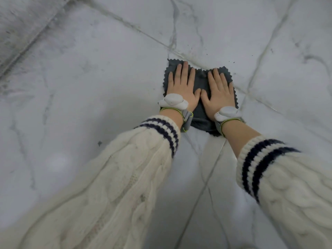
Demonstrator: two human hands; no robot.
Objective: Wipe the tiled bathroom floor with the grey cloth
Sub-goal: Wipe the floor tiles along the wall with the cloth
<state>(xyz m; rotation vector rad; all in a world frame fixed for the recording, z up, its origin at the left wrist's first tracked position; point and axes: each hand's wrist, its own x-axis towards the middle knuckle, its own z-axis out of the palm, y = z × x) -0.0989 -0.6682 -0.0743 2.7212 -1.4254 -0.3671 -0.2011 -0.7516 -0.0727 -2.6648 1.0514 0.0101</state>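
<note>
Left hand: left hand (181, 87) lies palm down and flat on the cloth (201, 97); fingers straight, a little spread, pointing away from the person; it grips nothing, only presses
Right hand: right hand (219, 92) lies flat in the same way just beside the left; thumbs near each other, almost touching; fingers straight, nothing held
Wrists: each wrist carries a white pod, left pod (173, 101) and right pod (226, 114), on grey straps with yellow-green edging
Sleeves: cream cable-knit sleeves, left sleeve (125, 169) and right sleeve (287, 177), with two dark navy stripes at each cuff; both forearms stretch forward
Cloth: dark grey, zigzag-cut edges, spread flat on the floor (89, 87) under both hands; its far edge lies beside a grout line (143, 33); near edge shows between the wrists
Floor: pale marble-look tiles with grey veins; grout lines cross at an angle
Specks: small dark specks (231, 62) lie on the tile just beyond the cloth's far right corner; one dark spot (99, 143) near the left sleeve
</note>
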